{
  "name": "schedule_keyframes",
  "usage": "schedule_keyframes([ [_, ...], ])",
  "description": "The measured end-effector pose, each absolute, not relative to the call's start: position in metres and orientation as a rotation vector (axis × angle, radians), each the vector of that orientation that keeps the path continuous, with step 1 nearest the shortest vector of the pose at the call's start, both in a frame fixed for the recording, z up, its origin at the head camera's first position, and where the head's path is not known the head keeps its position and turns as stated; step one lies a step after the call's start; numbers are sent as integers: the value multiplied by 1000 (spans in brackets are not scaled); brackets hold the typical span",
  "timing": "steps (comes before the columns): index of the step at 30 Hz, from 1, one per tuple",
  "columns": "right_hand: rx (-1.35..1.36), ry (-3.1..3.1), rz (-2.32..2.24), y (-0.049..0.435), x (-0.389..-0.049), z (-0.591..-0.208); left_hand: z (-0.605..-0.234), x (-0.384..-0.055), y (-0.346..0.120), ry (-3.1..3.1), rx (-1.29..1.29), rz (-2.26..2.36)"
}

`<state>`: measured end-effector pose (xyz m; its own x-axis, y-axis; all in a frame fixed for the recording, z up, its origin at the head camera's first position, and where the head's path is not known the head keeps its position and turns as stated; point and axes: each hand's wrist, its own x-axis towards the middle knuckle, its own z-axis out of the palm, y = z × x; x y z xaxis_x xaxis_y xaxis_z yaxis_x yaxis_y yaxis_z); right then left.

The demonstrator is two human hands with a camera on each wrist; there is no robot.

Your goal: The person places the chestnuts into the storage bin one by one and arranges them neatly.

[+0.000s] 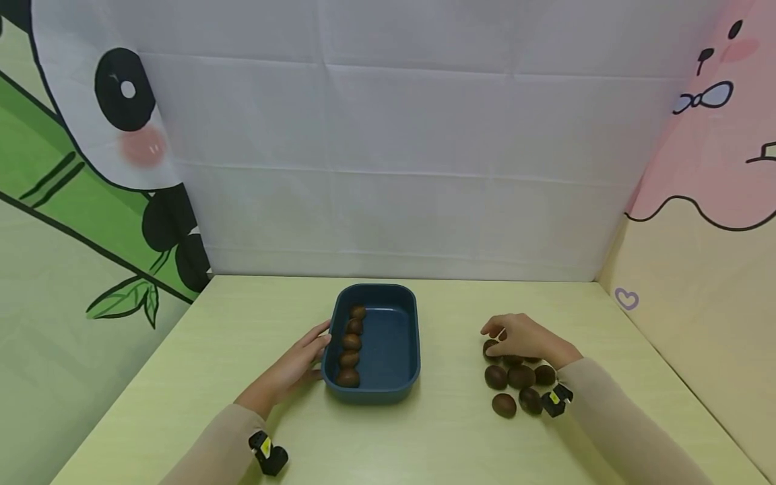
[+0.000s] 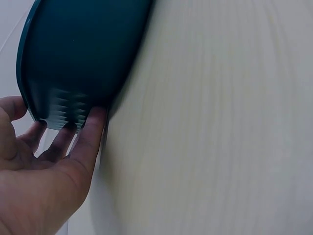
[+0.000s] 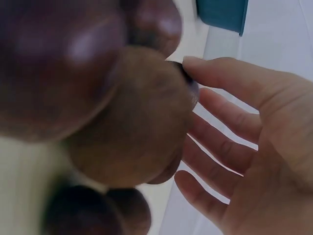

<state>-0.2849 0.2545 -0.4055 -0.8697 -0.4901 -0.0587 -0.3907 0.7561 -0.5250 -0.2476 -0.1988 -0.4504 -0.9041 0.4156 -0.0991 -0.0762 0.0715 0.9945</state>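
A blue rectangular tray (image 1: pixel 388 397) holds several brown chestnuts (image 1: pixel 350 342) in one row along its left inner wall. My left hand (image 1: pixel 297 367) rests against the tray's left side, its fairly straight fingers touching the outer wall in the left wrist view. Over a group of loose chestnuts (image 1: pixel 521 377) on the right of the table is my right hand (image 1: pixel 524 337). Its thumb and fingers close around a chestnut (image 1: pixel 490 348) at the group's far left corner. In the right wrist view the thumb tip meets a dark chestnut (image 3: pixel 194 90), mostly hidden behind a nearer one.
Both hands work over a pale yellow table (image 1: pixel 448 444). A white sheet (image 1: pixel 412 168) stands behind it, with a cartoon panel (image 1: pixel 91 236) on the left and another panel (image 1: pixel 697 283) on the right. Table surface lies between the tray and the loose chestnuts.
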Motion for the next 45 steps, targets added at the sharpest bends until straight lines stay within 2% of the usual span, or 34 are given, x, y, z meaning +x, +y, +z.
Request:
schedule_keyframes([
  [10,-661,2735,-789,265,-285,-417,-452,-248,-199,2010,342,1882],
  [26,-666,2742,-812,251,-288,-406,-452,-250,-199,2042,308,1870],
  [35,-824,2737,-816,221,-294,-381,-454,-250,-199,2037,315,1867],
  [45,-1031,2661,-863,162,-303,-354,-451,-248,-197,2069,212,1886],
])
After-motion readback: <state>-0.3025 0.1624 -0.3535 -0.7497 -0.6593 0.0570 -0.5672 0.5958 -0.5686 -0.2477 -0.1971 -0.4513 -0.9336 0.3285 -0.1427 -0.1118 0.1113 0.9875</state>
